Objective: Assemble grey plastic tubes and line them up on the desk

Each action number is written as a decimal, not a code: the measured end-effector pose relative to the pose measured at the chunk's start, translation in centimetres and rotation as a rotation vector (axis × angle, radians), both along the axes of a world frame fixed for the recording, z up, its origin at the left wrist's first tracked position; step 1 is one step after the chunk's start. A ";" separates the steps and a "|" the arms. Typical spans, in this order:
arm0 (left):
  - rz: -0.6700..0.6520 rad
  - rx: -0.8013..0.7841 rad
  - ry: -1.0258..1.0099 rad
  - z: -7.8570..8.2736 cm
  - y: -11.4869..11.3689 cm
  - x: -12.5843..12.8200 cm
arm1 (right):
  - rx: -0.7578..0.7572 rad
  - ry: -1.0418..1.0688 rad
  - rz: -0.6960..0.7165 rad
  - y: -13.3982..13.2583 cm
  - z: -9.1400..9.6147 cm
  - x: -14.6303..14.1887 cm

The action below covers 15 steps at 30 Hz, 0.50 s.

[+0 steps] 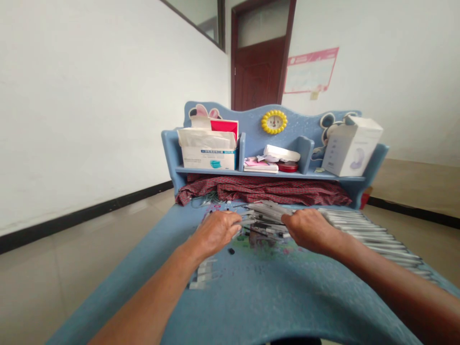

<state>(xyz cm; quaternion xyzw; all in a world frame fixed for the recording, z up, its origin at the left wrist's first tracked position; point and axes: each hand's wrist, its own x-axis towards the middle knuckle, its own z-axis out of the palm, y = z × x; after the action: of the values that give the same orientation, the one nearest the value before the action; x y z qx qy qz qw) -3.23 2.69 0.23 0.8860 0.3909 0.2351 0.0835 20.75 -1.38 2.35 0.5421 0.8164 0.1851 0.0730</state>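
In the head view my left hand (pixel 217 232) is closed, its thumb and fingers pinching a pale, slim pen whose tip end is blurred. Opposite it, my right hand (pixel 309 230) is closed too, the fingertips on the end of a clear-barrelled pen (pixel 268 209). Between both hands lies a loose pile of pens and dark pen parts (pixel 264 229), partly smeared by motion. A small black cap (pixel 231 251) rests on the desk just below my left hand. Beside my left wrist, a column of short whitish pieces (pixel 200 277) is partly covered by the hand.
Many pens (pixel 373 237) lie side by side along the right of the blue desk (pixel 273 297), partly behind my right forearm. A checked cloth (pixel 251 189) is bunched under the shelf (pixel 212 171). On the shelf stand a mask box (pixel 208 158) and a white box (pixel 354 146).
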 end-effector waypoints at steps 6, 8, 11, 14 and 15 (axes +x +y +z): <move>-0.025 -0.109 -0.003 0.3 -0.2 0.2 | 0.019 -0.022 0.056 -0.2 0.5 -0.2; -0.036 -0.162 -0.009 0.5 -0.4 0.3 | 0.038 -0.015 0.086 -0.1 0.5 -0.3; -0.044 -0.227 -0.047 0.9 -0.6 0.6 | 0.088 0.010 0.164 -0.1 0.4 -0.7; -0.058 -0.299 -0.089 1.1 -0.9 0.9 | 0.193 0.088 0.288 -0.2 0.1 -1.3; -0.055 -0.319 -0.110 1.1 -0.9 1.0 | 0.240 0.126 0.329 -0.3 0.0 -1.5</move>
<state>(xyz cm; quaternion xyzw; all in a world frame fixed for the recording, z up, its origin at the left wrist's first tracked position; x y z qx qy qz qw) -2.19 1.77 1.34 0.8577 0.3935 0.2160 0.2506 19.26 -1.69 2.37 0.4167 0.8690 0.2563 -0.0747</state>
